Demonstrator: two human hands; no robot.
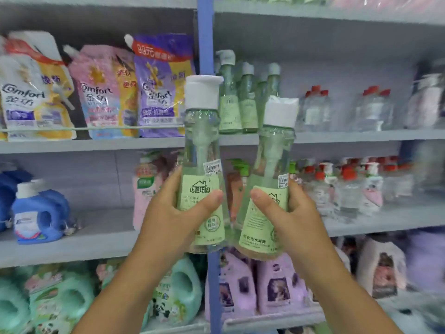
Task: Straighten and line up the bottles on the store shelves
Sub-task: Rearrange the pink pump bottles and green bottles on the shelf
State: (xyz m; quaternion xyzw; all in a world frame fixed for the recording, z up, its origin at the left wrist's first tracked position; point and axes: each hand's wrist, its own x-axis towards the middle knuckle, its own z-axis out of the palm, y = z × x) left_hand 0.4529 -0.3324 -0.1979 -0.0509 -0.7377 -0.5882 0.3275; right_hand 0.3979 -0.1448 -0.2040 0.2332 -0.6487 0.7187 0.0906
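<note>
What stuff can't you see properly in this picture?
- Red-capped bottles, head view: blurred, labels unreadable.
- Left bottle: lower label hidden by the left hand.
- Right bottle: label partly hidden by the right hand.
- Bottom-shelf green jugs: cut off by the bottom edge.

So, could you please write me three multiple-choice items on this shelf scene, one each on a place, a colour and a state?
1. Where do the matching green bottles stand?
A. Upper shelf, right of the blue post
B. Bottom shelf, left of it
C. On the floor

2. What colour is the cap on the bottle in the left hand?
A. Red
B. White
C. Blue

3. What is the right hand doing?
A. Hanging idle
B. Pressing flat on a shelf
C. Gripping a green bottle

Answers: 1 A, they stand just right of the blue post; 2 B, the left bottle has a white cap; 3 C, thumb and fingers wrap the right bottle.
</note>
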